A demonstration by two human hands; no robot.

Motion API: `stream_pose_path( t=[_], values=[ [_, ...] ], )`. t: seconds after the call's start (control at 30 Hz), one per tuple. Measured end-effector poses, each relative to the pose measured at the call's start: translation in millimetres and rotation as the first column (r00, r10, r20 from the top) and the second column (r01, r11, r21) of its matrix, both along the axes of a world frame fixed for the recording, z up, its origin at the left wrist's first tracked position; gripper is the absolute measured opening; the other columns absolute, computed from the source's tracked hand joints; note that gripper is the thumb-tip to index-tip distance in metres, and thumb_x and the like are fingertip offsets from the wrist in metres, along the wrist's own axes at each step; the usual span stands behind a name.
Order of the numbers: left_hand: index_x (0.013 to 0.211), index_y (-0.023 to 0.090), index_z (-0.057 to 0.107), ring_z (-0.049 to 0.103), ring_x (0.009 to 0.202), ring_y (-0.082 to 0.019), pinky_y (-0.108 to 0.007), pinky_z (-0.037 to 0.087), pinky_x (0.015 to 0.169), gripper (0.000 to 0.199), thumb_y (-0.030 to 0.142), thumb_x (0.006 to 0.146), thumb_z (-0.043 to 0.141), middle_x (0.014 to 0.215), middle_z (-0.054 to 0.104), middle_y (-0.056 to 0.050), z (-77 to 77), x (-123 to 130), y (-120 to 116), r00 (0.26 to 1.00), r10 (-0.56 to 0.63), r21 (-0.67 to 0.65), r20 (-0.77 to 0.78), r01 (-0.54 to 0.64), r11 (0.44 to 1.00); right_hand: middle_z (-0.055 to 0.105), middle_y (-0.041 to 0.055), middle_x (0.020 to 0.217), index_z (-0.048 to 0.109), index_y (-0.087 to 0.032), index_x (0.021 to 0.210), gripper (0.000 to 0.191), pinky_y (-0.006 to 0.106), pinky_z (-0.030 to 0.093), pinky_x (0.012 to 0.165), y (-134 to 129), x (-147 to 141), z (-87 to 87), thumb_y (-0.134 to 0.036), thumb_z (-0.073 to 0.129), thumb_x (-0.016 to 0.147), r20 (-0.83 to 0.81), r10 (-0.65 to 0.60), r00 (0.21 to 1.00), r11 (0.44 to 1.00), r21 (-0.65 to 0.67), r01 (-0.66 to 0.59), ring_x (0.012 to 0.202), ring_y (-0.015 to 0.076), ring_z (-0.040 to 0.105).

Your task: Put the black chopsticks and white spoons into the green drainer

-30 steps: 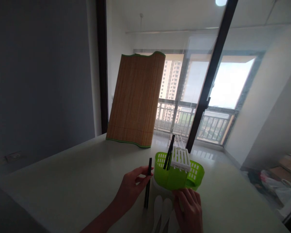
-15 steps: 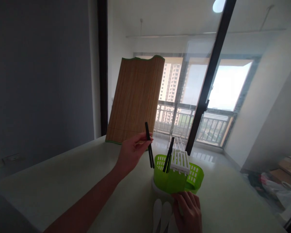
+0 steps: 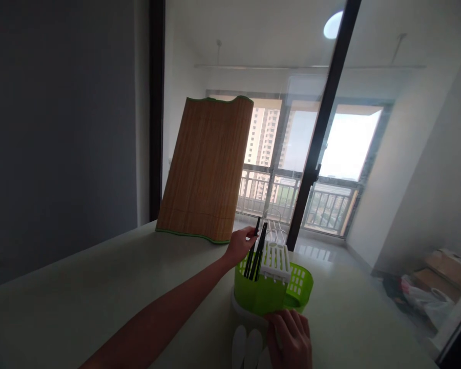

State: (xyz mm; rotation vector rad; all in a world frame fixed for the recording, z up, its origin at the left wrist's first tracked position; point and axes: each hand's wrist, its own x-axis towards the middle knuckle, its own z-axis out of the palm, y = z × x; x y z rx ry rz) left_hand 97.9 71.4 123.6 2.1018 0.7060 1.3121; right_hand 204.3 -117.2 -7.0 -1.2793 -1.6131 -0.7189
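The left hand (image 3: 241,244) is pinching the upper ends of thin black chopsticks (image 3: 255,251) between thumb and fingertips, fingers closed on them, while their lower ends are standing inside the left compartment of a bright green perforated plastic cutlery holder (image 3: 269,289). The chopsticks are leaning slightly to the right at the top, several slim dark sticks bunched close together; how many are in the pinch and how many are merely resting in the holder cannot be told.

The right hand (image 3: 290,341) is resting at the near base of the holder, fingers curled against its white round foot (image 3: 241,313), seemingly pressing on it; whether the fingers are wrapping round anything is not visible.

The holder is sitting on a pale, smooth tabletop (image 3: 100,292), near its right-hand front part. A white slotted plastic insert (image 3: 275,256) is lying across the top of the holder just right of the chopsticks, and a lower green basket section is sticking out to the right. Just in front of the holder, touching the table, the rounded ends of white plastic spoons (image 3: 246,346) are lying side by side beside the right hand.

Farther back on the table, a tall bamboo mat with a green edge (image 3: 205,169) is standing upright, bent into a curve, before a large glass window (image 3: 311,154).
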Motion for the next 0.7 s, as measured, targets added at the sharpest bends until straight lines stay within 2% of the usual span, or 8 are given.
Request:
stream_pose_path(
  t=[0.17,0.4,0.57,0.7],
  values=[
    [0.097,0.016,0.068,0.068,0.082,-0.017,-0.030,0.053,0.080,0.024,0.012,0.076,0.057,0.090,0.074,-0.004,-13.9,7.5,7.4,0.999,0.013,-0.009,-0.039,-0.013,1.000,0.061,0.0004,0.079,0.060,-0.023,0.091,0.019,0.032,0.033,0.074,-0.5,5.0,2.0,-0.010,0.052,0.080,0.099,0.011,0.995,1.000,-0.021,-0.009,0.074,0.0169,0.051],
    [0.099,0.016,0.068,0.068,0.087,-0.017,-0.026,0.052,0.079,0.026,0.015,0.077,0.055,0.094,0.074,-0.005,-24.4,11.0,16.9,0.994,-0.031,0.002,-0.105,0.031,1.000,0.060,0.0014,0.078,0.060,-0.021,0.092,0.019,0.032,0.032,0.074,0.2,6.1,1.1,-0.008,0.052,0.080,0.112,0.030,0.993,0.999,-0.025,-0.028,0.075,0.0170,0.047],
    [0.098,0.017,0.070,0.068,0.085,-0.019,-0.028,0.051,0.078,0.026,0.024,0.082,0.051,0.092,0.074,-0.004,-27.8,6.7,17.7,0.985,-0.042,0.045,-0.166,0.050,0.998,0.059,0.0022,0.077,0.060,-0.021,0.091,0.018,0.033,0.032,0.074,0.7,2.4,-0.3,-0.008,0.050,0.081,0.061,0.040,0.997,0.999,-0.019,-0.038,0.075,0.0178,0.046],
    [0.101,0.017,0.070,0.066,0.091,-0.022,-0.033,0.050,0.083,0.029,0.031,0.082,0.054,0.099,0.072,-0.007,-27.1,0.2,16.4,0.984,-0.001,0.090,-0.177,0.017,0.996,0.060,0.0026,0.077,0.060,-0.022,0.089,0.018,0.034,0.032,0.075,1.8,-0.4,-2.8,-0.010,0.048,0.083,-0.031,0.044,0.999,0.999,-0.030,-0.045,0.077,0.0189,0.047]
  ],
)
